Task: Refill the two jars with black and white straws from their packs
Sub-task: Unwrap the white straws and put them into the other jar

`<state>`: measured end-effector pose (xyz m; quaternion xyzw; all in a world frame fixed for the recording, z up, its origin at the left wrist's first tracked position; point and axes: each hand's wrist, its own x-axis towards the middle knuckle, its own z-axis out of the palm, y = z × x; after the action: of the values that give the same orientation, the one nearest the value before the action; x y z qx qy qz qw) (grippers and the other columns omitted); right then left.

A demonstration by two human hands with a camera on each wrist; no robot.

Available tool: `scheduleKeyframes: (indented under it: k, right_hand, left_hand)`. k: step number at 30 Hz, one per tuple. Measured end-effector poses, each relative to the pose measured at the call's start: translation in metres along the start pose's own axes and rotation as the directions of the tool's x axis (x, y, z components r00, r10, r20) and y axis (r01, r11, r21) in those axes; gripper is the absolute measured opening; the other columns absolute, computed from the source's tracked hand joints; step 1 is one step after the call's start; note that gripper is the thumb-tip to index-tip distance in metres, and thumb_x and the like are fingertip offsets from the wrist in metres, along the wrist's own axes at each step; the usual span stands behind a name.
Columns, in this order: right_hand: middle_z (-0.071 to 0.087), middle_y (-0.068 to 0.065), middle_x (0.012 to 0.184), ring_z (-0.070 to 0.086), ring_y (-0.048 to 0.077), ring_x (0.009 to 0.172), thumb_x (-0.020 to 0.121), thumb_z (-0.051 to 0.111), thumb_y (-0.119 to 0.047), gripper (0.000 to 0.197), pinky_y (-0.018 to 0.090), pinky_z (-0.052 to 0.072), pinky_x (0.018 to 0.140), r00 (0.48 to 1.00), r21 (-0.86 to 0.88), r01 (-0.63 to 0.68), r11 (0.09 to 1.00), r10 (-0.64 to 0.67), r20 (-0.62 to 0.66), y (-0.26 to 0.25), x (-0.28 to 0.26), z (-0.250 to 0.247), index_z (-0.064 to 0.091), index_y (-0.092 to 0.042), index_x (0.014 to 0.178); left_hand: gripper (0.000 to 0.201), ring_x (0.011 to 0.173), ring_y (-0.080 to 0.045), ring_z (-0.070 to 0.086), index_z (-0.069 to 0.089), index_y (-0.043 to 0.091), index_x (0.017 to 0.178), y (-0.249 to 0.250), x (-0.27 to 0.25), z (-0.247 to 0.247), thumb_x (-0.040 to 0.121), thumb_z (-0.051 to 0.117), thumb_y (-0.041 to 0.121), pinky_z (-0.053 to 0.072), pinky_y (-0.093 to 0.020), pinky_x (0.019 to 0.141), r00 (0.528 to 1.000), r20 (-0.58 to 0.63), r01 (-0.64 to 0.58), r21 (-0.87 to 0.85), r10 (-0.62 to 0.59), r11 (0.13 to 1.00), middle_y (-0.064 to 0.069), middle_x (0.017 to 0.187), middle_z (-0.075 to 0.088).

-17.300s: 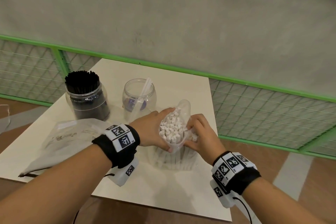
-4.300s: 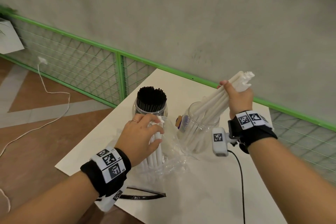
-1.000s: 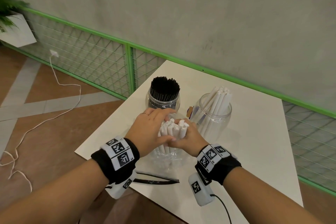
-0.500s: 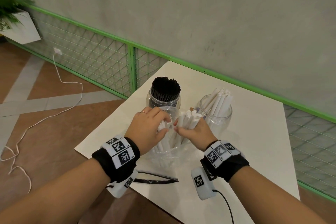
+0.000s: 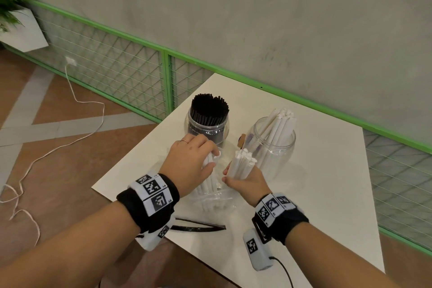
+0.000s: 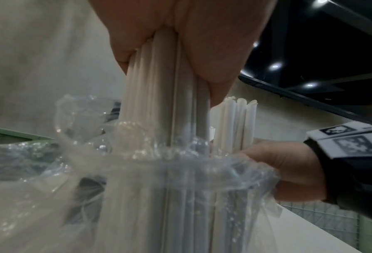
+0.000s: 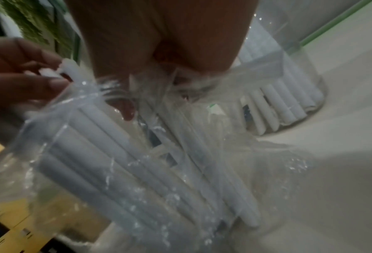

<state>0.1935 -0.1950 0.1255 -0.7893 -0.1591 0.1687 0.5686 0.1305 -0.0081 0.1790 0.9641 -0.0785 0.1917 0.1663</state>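
Observation:
A clear plastic pack (image 5: 215, 201) of white straws stands upright on the white table (image 5: 327, 182). My left hand (image 5: 210, 159) grips the straws that stay in the pack (image 6: 170, 94). My right hand (image 5: 228, 176) grips a separate bundle of white straws (image 5: 242, 163), which rises out of the pack mouth just right of the left hand. Behind them stand two clear jars: the left jar (image 5: 209, 124) is packed with black straws, and the right jar (image 5: 272, 147) holds several white straws leaning right. In the right wrist view the pack (image 7: 137, 154) fills the frame.
A flattened dark-edged plastic pack (image 5: 198, 227) lies by the table's near edge under my left wrist. A green mesh fence (image 5: 163, 70) runs behind the table. A white cable (image 5: 77, 100) trails over the floor at the left, beside a planter (image 5: 21, 30).
My right hand has pulled a bundle of white straws apart from those under my left hand and shifted it slightly right. The left hand stays on the pack.

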Motion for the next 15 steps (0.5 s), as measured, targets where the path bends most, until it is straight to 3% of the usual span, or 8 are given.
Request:
scheduleKeyframes:
  k: [4,8,11,15]
  right_hand:
    - [0.071,-0.004,0.080,0.067,0.011,0.082,0.073,0.077,-0.010,0.016,0.030,0.052,0.078,0.999,0.020,-0.042,0.999,0.042,0.020,0.001,0.003,0.003,0.070,-0.024,0.077]
    - [0.072,-0.001,0.086,0.068,0.013,0.087,0.077,0.078,-0.010,0.019,0.031,0.054,0.079,0.998,0.091,0.061,0.994,-0.059,-0.023,-0.029,0.004,-0.014,0.072,-0.028,0.079]
    - [0.073,0.000,0.088,0.069,0.018,0.090,0.078,0.077,-0.012,0.018,0.036,0.055,0.082,0.979,0.122,0.183,0.975,-0.170,-0.116,-0.066,0.007,-0.041,0.073,-0.030,0.080]
    - [0.073,0.005,0.086,0.068,0.034,0.094,0.073,0.076,-0.015,0.007,0.046,0.055,0.086,0.916,0.155,0.324,0.933,-0.269,-0.297,-0.113,0.011,-0.081,0.074,-0.020,0.076]
  left_hand:
    - [0.025,0.087,-0.022,0.056,0.059,0.027,0.095,0.000,-0.001,0.000,0.073,0.071,0.028,0.048,-0.038,0.067,1.000,-0.001,0.004,0.008,-0.004,1.000,0.006,0.096,0.059]
    - [0.027,0.085,-0.022,0.057,0.057,0.028,0.095,-0.001,-0.002,0.001,0.072,0.071,0.026,0.047,-0.035,0.066,1.000,-0.018,-0.007,-0.006,0.007,1.000,0.006,0.095,0.059]
    - [0.025,0.086,-0.023,0.058,0.058,0.028,0.094,0.001,-0.001,0.003,0.073,0.070,0.028,0.046,-0.035,0.066,1.000,-0.013,-0.012,-0.003,0.012,1.000,0.006,0.095,0.060]
    - [0.025,0.086,-0.023,0.058,0.059,0.027,0.094,0.002,0.003,0.003,0.072,0.072,0.026,0.049,-0.039,0.066,1.000,-0.006,-0.006,-0.005,0.006,1.000,0.006,0.095,0.061]
